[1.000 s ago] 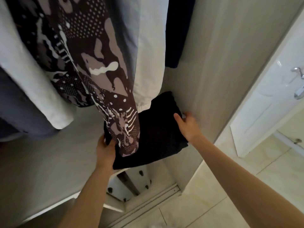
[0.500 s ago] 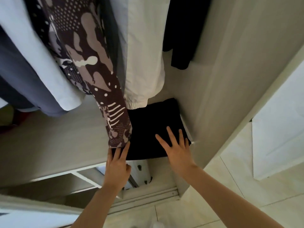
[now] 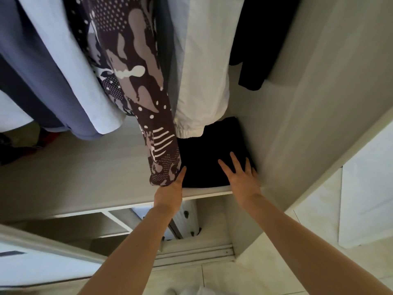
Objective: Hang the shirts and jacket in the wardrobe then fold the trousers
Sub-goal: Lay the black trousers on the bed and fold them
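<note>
Moved since a second ago: the folded black trousers (image 3: pixel 212 154), then gripped by their sides, are now laid on the wardrobe shelf (image 3: pixel 85 177) in its right corner against the side wall (image 3: pixel 308 103), beneath the hanging patterned shirt (image 3: pixel 131 71) and white jacket (image 3: pixel 204 71). On them the right hand (image 3: pixel 243 180) is pressed flat, fingers straight and spread, nothing gripped. At their left edge the left hand (image 3: pixel 170 191) is set, visible fingers straight, the others hidden by the shirt sleeve.

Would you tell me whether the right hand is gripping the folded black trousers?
No, the right hand lies flat, fingers straight and spread, on top of the folded black trousers.
</note>
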The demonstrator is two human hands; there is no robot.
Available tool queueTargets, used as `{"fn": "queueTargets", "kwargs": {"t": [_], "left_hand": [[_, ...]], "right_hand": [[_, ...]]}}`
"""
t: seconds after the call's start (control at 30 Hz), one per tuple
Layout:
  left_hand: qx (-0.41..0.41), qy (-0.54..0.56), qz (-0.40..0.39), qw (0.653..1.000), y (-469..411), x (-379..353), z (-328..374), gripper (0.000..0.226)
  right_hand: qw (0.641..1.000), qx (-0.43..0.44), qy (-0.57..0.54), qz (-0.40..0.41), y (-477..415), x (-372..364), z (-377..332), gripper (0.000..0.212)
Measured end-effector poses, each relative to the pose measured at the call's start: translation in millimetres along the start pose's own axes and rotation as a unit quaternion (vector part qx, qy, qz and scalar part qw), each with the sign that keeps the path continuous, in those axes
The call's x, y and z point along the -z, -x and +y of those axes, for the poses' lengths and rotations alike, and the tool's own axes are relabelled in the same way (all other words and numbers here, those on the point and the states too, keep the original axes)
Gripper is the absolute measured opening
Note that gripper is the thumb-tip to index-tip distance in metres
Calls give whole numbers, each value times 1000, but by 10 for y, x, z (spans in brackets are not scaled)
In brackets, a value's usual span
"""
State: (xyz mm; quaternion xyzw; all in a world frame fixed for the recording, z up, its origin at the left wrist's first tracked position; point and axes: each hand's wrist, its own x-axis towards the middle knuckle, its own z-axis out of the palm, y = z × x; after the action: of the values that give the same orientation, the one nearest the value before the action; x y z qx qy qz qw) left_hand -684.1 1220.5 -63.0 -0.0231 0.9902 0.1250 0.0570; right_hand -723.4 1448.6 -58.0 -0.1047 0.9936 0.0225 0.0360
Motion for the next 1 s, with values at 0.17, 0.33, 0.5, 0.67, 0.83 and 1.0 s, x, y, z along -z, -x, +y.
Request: {"fn": "queueTargets", "kwargs": {"t": [0.17, 0.33, 0.5, 0.67, 0.83, 1.0], "left_hand": [[-19, -34, 59, 997, 165, -126, 4, 86], [-33, 1, 86, 996, 303, -149, -24, 82], [-32, 54, 102, 993, 477, -133, -23, 76], [-26, 80, 92, 992, 680, -172, -24, 67], [6, 150, 118, 982, 1005, -165, -131, 50], [79, 185, 149, 968, 1458, -141, -476, 40]], "right_hand": [[999, 14, 33, 3, 58, -72, 14, 114], [1000, 8, 3, -9, 114, -14, -28, 103], [1000, -12, -12, -25, 228, 77, -129, 82], [999, -1, -23, -40, 459, 139, -350, 72], [997, 47, -58, -29, 696, 152, -722, 65], [987, 131, -83, -52, 819, 158, -1243, 46]]}}
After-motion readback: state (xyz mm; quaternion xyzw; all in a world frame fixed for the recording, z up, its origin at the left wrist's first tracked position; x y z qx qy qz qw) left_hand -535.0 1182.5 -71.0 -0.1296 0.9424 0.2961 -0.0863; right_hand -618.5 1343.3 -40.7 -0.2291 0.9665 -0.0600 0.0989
